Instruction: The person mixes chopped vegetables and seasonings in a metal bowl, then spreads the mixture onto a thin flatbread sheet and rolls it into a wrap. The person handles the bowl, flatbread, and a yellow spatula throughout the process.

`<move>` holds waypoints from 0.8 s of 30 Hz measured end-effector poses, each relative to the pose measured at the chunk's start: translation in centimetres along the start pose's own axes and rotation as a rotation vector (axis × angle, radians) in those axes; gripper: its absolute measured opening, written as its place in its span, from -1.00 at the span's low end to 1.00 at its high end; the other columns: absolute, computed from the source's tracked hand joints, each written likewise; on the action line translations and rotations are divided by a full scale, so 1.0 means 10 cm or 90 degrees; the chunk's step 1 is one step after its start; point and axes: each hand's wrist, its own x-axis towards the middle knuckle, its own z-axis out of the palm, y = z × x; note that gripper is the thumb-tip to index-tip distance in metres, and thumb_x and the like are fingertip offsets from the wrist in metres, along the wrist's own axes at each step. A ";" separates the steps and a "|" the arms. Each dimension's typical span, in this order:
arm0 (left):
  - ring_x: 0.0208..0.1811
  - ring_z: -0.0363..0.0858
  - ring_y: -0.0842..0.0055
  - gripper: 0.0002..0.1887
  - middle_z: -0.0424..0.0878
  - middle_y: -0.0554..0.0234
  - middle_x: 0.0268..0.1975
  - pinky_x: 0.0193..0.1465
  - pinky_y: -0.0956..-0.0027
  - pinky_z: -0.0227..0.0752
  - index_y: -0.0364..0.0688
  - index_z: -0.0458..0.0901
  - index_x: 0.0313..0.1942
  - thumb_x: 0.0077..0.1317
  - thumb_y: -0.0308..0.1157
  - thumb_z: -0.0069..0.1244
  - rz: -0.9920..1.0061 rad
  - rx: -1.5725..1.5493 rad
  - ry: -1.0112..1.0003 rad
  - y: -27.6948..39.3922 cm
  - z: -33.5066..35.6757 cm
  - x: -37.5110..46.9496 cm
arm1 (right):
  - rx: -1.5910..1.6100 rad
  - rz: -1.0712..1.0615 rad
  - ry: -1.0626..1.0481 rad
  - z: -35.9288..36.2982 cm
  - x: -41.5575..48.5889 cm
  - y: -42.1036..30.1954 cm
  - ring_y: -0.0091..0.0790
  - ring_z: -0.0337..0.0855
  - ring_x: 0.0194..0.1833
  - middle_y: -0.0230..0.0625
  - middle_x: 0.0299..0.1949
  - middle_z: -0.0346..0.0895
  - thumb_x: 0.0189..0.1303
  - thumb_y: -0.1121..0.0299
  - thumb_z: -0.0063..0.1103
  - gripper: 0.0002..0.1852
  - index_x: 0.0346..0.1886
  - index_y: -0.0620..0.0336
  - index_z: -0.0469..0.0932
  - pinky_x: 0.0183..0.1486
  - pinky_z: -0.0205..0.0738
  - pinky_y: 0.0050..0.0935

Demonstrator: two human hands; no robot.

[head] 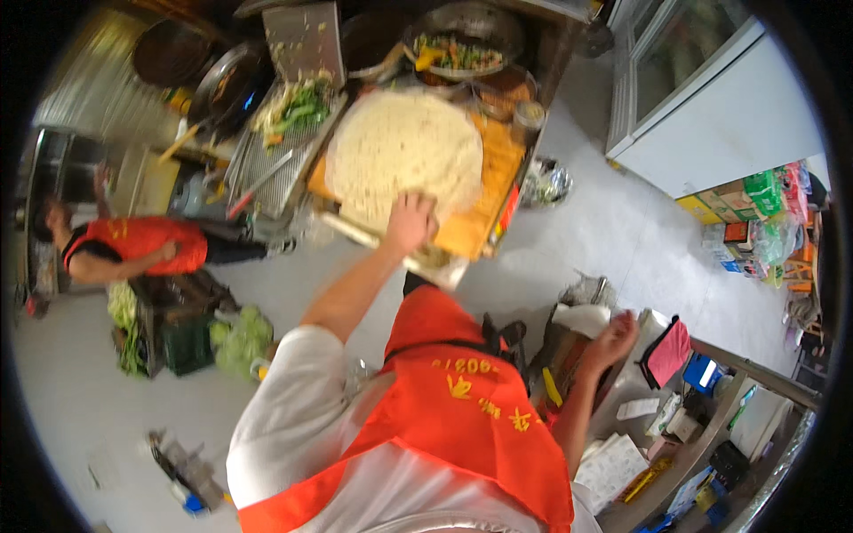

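A large round pale flatbread or sheet of dough (403, 150) with small brown specks covers much of an orange-brown wooden board (483, 200). My left hand (411, 223) lies on its near edge, fingers bent; whether they pinch it I cannot tell. My right hand (616, 336) hangs off to the right beside a metal counter, blurred, its fingers loosely curled and nothing visible in it. Beyond the flatbread stands a metal pan (466, 46) of chopped vegetables with a yellow utensil. Left of the board, chopped greens (303, 110) lie on a ridged metal tray (270, 170), along with a red-handled tool (256, 186).
A wok (226, 86) stands at the upper left. A co-worker in a red apron (146, 246) stands at the left, near vegetable crates (186, 333). A white refrigerator cabinet (726, 120) is upper right. Shelves (706, 426) with packets and a pink cloth item (668, 350) are lower right.
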 end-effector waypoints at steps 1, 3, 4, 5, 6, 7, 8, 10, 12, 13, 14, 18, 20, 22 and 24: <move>0.04 0.44 0.09 -0.59 0.48 0.01 0.06 0.11 0.05 0.37 -0.13 0.59 0.05 0.15 -0.30 0.07 0.005 -0.024 -0.034 -0.04 0.02 -0.05 | 0.058 -0.017 -0.016 0.51 -0.18 -0.31 -0.33 0.57 -0.03 -0.19 -0.02 0.55 0.32 0.64 -0.02 -0.68 0.13 0.33 0.46 0.06 0.45 -0.40; 0.01 0.47 0.18 -0.66 0.53 0.07 -0.05 0.08 0.06 0.34 -0.15 0.59 -0.01 0.18 -0.33 0.09 0.027 -0.040 -0.070 -0.05 -0.03 -0.11 | 0.117 0.096 -0.169 1.26 -0.46 -0.96 -0.40 0.55 -0.04 -0.25 -0.01 0.53 0.33 0.63 -0.01 -0.67 0.16 0.32 0.44 0.06 0.45 -0.41; -0.03 0.49 0.18 -0.67 0.54 0.08 -0.11 0.05 0.07 0.35 -0.17 0.58 -0.02 0.19 -0.36 0.09 0.036 -0.080 -0.039 -0.04 -0.10 -0.13 | 0.159 0.155 -0.235 1.59 -0.57 -1.18 -0.41 0.55 -0.03 -0.25 0.01 0.52 0.33 0.62 0.00 -0.66 0.17 0.32 0.44 0.07 0.45 -0.43; -0.09 0.47 0.14 -0.74 0.51 0.08 -0.18 0.02 0.09 0.33 -0.15 0.59 -0.07 0.22 -0.36 0.05 0.030 -0.183 -0.037 -0.10 -0.12 -0.17 | 0.204 0.208 -0.311 1.95 -0.59 -1.35 -0.43 0.55 -0.03 -0.25 0.04 0.51 0.33 0.62 0.01 -0.65 0.18 0.31 0.43 0.07 0.45 -0.44; -0.05 0.51 0.10 -0.76 0.56 0.03 -0.17 0.05 0.10 0.36 -0.18 0.60 -0.07 0.25 -0.38 0.04 0.030 -0.243 -0.090 -0.11 -0.22 -0.09 | 0.272 0.212 -0.334 2.27 -0.55 -1.51 -0.45 0.56 -0.03 -0.25 0.07 0.49 0.36 0.55 0.04 -0.66 0.19 0.30 0.43 0.02 0.48 -0.46; -0.06 0.53 0.09 -0.76 0.58 0.00 -0.16 0.06 0.09 0.38 -0.20 0.60 -0.07 0.27 -0.38 0.03 0.018 -0.322 -0.135 -0.18 -0.24 0.00 | 0.349 0.215 -0.363 2.66 -0.42 -1.65 -0.47 0.57 -0.02 -0.26 0.10 0.48 0.39 0.49 0.07 -0.67 0.19 0.28 0.43 -0.03 0.51 -0.47; -0.06 0.55 0.07 -0.76 0.60 -0.03 -0.16 0.06 0.08 0.40 -0.22 0.61 -0.06 0.29 -0.38 0.02 0.007 -0.399 -0.187 -0.28 -0.25 0.06 | 0.347 0.300 -0.372 3.03 -0.19 -1.86 -0.45 0.59 -0.02 -0.26 0.11 0.46 0.41 0.40 0.09 -0.62 0.24 0.27 0.38 -0.08 0.54 -0.45; -0.14 0.63 0.01 -0.73 0.66 -0.13 -0.17 -0.03 0.12 0.50 -0.30 0.60 0.00 0.40 -0.36 -0.05 -0.097 -0.558 -0.209 -0.45 -0.31 0.24 | 0.359 0.433 -0.340 3.69 0.42 -2.33 -0.38 0.64 -0.04 -0.23 0.18 0.43 0.45 0.08 0.08 -0.37 0.42 0.22 0.18 -0.22 0.62 -0.39; -0.26 0.65 0.06 -0.69 0.67 -0.12 -0.20 -0.16 0.18 0.53 -0.34 0.58 0.06 0.46 -0.32 -0.10 -0.218 -0.594 -0.049 -0.48 -0.68 0.93 | 0.370 0.529 -0.238 4.28 1.14 -2.35 -0.30 0.70 -0.07 -0.23 0.18 0.45 0.44 0.06 0.05 -0.48 0.32 0.13 0.29 -0.24 0.70 -0.32; -0.31 0.64 0.18 -0.69 0.67 -0.11 -0.16 -0.21 0.27 0.52 -0.31 0.57 0.09 0.48 -0.32 -0.10 -0.223 -0.543 -0.037 -0.54 -0.86 1.39 | 0.355 0.559 -0.191 4.42 1.43 -2.40 -0.27 0.71 -0.09 -0.22 0.14 0.49 0.45 0.11 0.02 -0.54 0.28 0.12 0.33 -0.25 0.72 -0.29; -0.35 0.61 0.22 -0.67 0.67 -0.09 -0.13 -0.23 0.24 0.51 -0.29 0.56 0.11 0.49 -0.29 -0.12 -0.201 -0.553 0.039 -0.62 -0.97 1.79 | 0.332 0.558 -0.231 4.50 1.65 -2.40 -0.26 0.72 -0.13 -0.21 0.08 0.52 0.43 0.17 0.01 -0.58 0.25 0.13 0.35 -0.27 0.73 -0.30; 0.02 0.69 0.14 -0.58 0.68 -0.04 -0.01 -0.01 0.12 0.54 -0.22 0.51 0.19 0.51 -0.15 -0.22 -0.194 -0.186 -0.296 -0.78 -1.45 3.13 | 0.252 0.531 -0.325 4.56 1.77 -2.30 -0.19 0.73 -0.19 -0.20 -0.06 0.61 0.40 0.28 0.04 -0.66 0.16 0.19 0.45 -0.26 0.74 -0.28; -0.01 0.70 0.11 -0.60 0.70 -0.05 0.00 -0.06 0.11 0.56 -0.22 0.47 0.16 0.41 -0.21 -0.09 -0.139 -0.061 -0.360 -0.84 -1.24 3.32 | 0.318 0.465 -0.345 4.59 1.52 -2.06 -0.25 0.72 -0.25 -0.21 -0.11 0.62 0.36 0.37 0.09 -0.74 0.04 0.28 0.52 -0.25 0.74 -0.30; -0.09 0.73 0.11 -0.58 0.73 -0.09 -0.10 -0.10 0.08 0.59 -0.23 0.40 0.13 0.30 -0.32 0.01 -0.116 0.063 -0.361 -1.11 -0.71 3.20 | 0.382 0.533 -0.364 4.67 1.10 -2.18 -0.32 0.70 -0.24 -0.21 -0.17 0.61 0.35 0.40 0.10 -0.78 -0.04 0.34 0.52 -0.23 0.73 -0.32; -0.10 0.74 0.13 -0.59 0.73 -0.12 -0.13 -0.13 0.10 0.59 -0.24 0.40 0.12 0.27 -0.39 0.01 -0.120 0.083 -0.354 -1.12 -0.75 3.05 | 0.433 0.509 -0.285 4.58 0.75 -2.47 -0.37 0.68 -0.19 -0.19 -0.19 0.61 0.31 0.49 0.10 -0.82 -0.08 0.35 0.52 -0.16 0.70 -0.34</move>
